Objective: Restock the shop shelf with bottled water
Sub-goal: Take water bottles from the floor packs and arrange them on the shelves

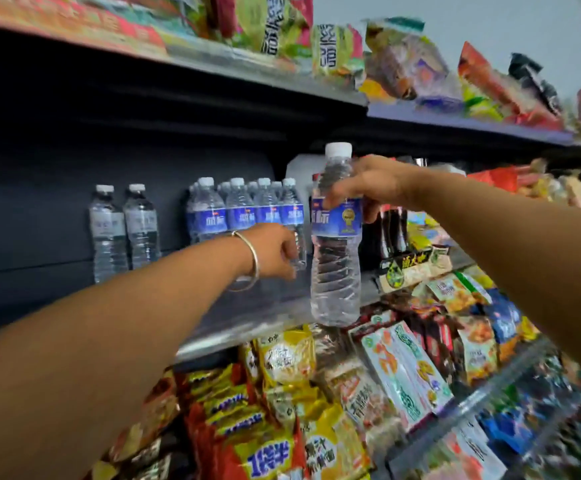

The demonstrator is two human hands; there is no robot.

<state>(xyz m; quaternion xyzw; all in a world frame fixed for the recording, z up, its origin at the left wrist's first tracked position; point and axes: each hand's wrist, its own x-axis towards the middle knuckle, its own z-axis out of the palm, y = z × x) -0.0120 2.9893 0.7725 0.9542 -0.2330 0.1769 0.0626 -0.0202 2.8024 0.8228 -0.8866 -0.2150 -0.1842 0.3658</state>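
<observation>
Gripping a water bottle (336,237) at its blue label, the right hand (368,188) hangs it upright over the shelf (247,327) edge. The left hand (277,251) curls round the rightmost bottle of the blue-labelled row (244,209). Next, probably: setting this one just right of it.

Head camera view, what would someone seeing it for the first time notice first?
Most striking is the blue-labelled water bottle held upright mid-frame by the right hand, hanging over the grey shelf's front edge. Behind it, the left hand, silver bangle on its wrist, touches the standing row of bottles. Bright snack packets crowd the shelf below.
</observation>
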